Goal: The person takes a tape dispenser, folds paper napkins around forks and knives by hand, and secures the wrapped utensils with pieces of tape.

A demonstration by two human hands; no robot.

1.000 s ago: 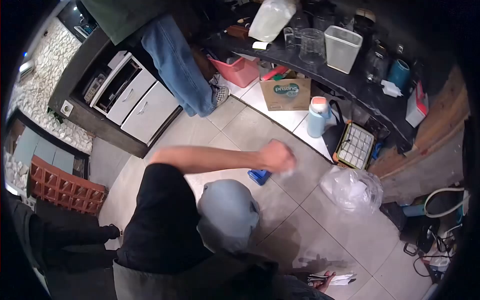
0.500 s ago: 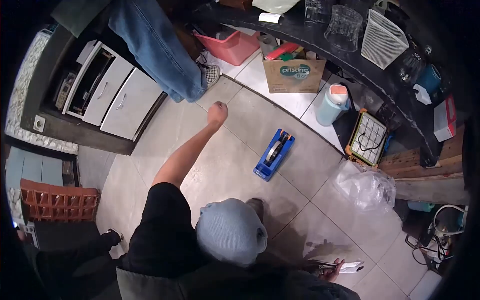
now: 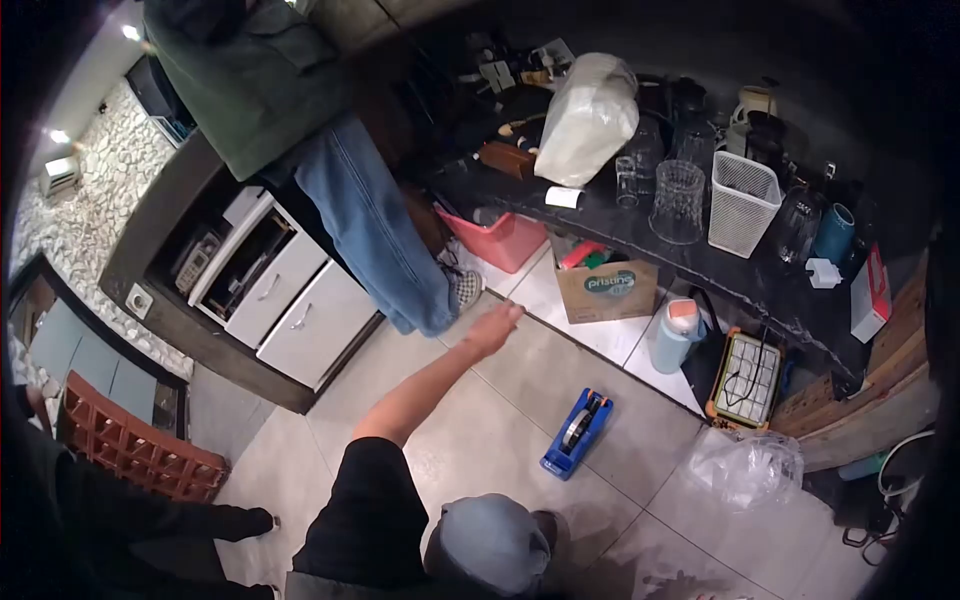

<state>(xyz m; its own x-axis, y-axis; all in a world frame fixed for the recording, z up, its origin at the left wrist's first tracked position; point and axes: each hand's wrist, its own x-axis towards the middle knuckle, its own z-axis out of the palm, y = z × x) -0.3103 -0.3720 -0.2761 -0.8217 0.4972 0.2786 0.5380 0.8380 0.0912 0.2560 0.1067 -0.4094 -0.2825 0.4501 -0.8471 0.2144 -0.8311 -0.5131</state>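
Note:
My left hand (image 3: 494,331) reaches forward over the tiled floor at the end of a bare forearm and black sleeve. Its fingers look stretched out, and I see nothing in it. Beyond and below it on the floor sits a blue tape dispenser (image 3: 562,462) with a roll of tape, apart from the hand. A rounded light grey form (image 3: 492,545), perhaps my knee, rises at the bottom centre. My right hand is out of the frame; only a dark shadow shows near the bottom edge.
A person in blue jeans (image 3: 375,230) stands by white drawers (image 3: 318,322). Along the dark counter's foot are a red bin (image 3: 508,243), a cardboard box (image 3: 607,292), a light blue bottle (image 3: 672,345) and an orange-edged case (image 3: 747,378). Clear plastic (image 3: 745,470) lies right.
The view has tilted up, showing more counter and the standing person. My left hand has gone from a closed fist to stretched fingers. My right hand, with a white item, has left the view.

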